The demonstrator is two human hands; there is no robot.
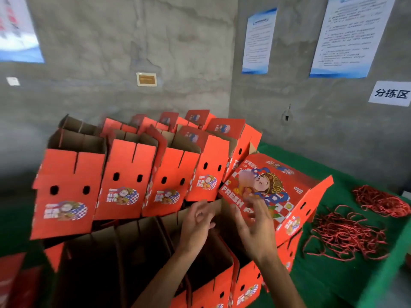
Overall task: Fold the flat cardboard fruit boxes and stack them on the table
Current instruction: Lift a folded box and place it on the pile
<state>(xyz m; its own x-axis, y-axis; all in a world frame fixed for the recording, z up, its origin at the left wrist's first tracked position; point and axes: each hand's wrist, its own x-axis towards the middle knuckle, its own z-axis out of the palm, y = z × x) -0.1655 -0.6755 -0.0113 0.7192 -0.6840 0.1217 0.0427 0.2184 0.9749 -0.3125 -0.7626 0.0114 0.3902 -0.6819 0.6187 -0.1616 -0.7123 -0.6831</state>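
Red folded boxes [124,187] fill the green table [333,165] in 2 tiers; left hand [195,223] and right hand [255,221], fingers loosely spread and holding nothing, meet a tilted box [273,192] not yet seated.

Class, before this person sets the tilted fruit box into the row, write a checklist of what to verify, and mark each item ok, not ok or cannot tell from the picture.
1. Right hand touches the tilted box: ok, its fingers lie on the printed face.
2. Left hand helps hold it: cannot tell; it is beside the box edge, contact blurred.
3. Box fully folded: cannot tell; its underside is hidden.
4. Row of folded boxes stands upright: ok.
5. Red cords lie apart from the box on the green table cover: ok.
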